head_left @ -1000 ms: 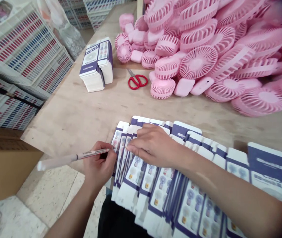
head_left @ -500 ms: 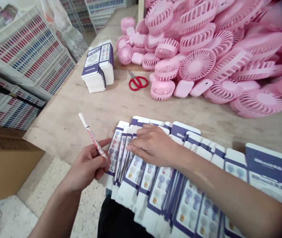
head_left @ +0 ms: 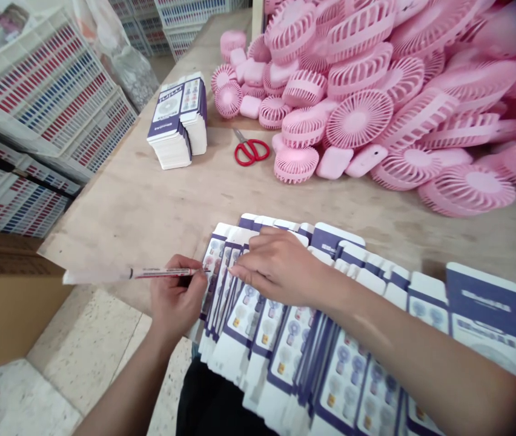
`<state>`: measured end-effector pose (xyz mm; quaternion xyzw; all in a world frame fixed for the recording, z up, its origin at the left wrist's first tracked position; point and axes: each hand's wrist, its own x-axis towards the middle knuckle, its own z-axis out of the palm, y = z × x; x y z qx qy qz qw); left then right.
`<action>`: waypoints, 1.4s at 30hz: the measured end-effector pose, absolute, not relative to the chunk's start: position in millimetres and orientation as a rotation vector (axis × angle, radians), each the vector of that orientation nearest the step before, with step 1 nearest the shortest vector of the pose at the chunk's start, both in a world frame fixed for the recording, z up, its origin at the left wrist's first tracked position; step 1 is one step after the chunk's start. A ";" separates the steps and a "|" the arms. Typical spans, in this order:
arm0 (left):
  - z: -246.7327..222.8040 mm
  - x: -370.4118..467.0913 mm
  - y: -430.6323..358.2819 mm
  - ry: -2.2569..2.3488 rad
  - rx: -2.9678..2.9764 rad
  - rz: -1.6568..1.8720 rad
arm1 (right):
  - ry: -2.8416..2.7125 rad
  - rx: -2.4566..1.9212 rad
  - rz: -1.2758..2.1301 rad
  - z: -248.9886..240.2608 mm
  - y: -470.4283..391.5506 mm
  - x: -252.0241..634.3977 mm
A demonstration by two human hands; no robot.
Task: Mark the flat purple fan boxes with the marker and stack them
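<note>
My left hand (head_left: 177,306) is closed round a slim white pen with red print (head_left: 155,273). The pen lies nearly level, its tip at the leftmost of the flat cardboard boxes (head_left: 347,375). These boxes are white and dark blue, printed with small pictures of fans, and overlap in a fanned row along the table's near edge. My right hand (head_left: 280,266) lies over the left part of that row with curled fingers, gripping the boxes near their upper ends. What its fingertips touch underneath is hidden.
A large heap of pink handheld fans (head_left: 360,118) covers the table's (head_left: 117,200) far right. Red-handled scissors (head_left: 251,151) lie before it, with a stack of similar boxes (head_left: 177,121) to the left. White crates (head_left: 53,91) and a brown carton (head_left: 17,303) stand left of the table.
The pen has swung from steeply upright to nearly level, its tip shifting up the leftmost box. My left hand has turned with it. My right hand stays in place on the boxes.
</note>
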<state>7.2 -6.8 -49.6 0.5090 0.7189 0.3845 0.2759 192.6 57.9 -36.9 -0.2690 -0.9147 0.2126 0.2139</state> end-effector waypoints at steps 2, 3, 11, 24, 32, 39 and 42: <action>-51.2 11.0 -8.4 1.945 1.462 1.014 | -2.531 -0.744 0.593 -37.2 57.8 192.6; -51.1 13.2 -9.1 1.954 1.488 1.002 | -2.525 -0.744 0.597 -37.5 57.8 192.6; -38.7 6.6 -6.7 1.946 1.210 0.978 | -2.536 -0.760 0.625 -38.2 57.7 193.3; -20.3 -1.9 -11.1 1.370 0.784 0.696 | -2.550 -0.761 0.608 -36.1 58.0 193.3; -48.6 5.5 -9.2 1.954 1.419 0.956 | -2.529 -0.748 0.612 -37.5 56.9 193.3; -42.1 9.8 -9.8 1.966 1.323 0.985 | -2.524 -0.760 0.619 -37.3 57.2 193.2; -33.9 -4.1 -6.0 1.755 1.022 0.865 | -2.539 -0.756 0.624 -37.5 57.6 193.5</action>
